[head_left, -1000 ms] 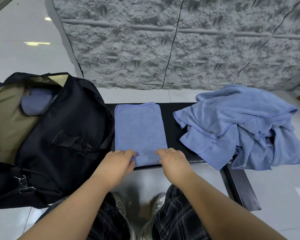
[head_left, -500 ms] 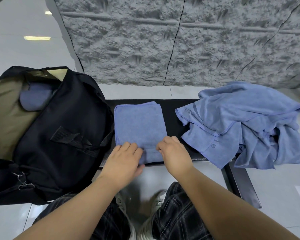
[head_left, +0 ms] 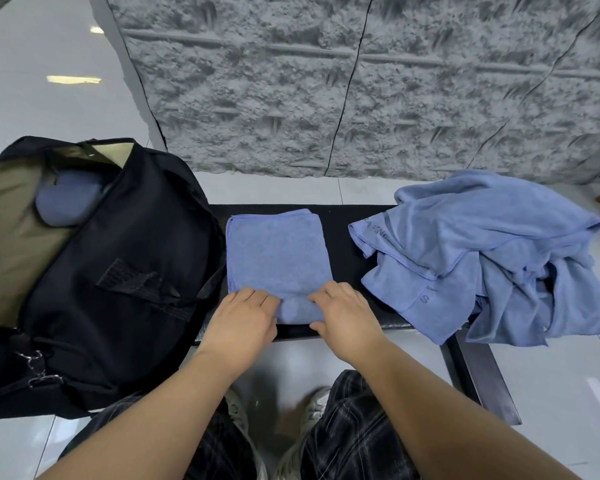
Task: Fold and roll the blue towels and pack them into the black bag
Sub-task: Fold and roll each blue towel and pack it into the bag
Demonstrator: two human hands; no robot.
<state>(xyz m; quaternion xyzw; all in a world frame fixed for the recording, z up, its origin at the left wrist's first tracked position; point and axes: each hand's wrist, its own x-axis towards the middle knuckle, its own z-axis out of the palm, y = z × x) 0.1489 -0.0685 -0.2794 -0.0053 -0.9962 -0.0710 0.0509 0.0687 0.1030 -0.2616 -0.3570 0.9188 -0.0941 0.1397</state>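
— Both hands were on the folded towel (head_left: 278, 258), weren't they? Where did it lie?

— On the black bench (head_left: 340, 237), between the black bag (head_left: 118, 282) on the left and the heap of loose blue towels (head_left: 492, 258) on the right. Its long axis ran from near to far, and its near end was already curled into a small roll (head_left: 298, 310).

— And the fingers?

— The left hand (head_left: 243, 323) sat at the roll's left end and the right hand (head_left: 347, 320) at its right end, both with fingers bent over the top of the roll, gripping it. The right thumb was tucked against the roll's near side.

— So which way did the cloth lie from the fingers?

— Straight beyond them, toward the far edge of the bench. I judged that rolling would have to go away from the body, along that long axis, with both hands moving evenly so the roll stayed square.

— Which hand was nearer the bag?

— The left one; the bag lay just beside the towel's left edge, and its open mouth already held one rolled towel (head_left: 66, 202) against the tan lining.
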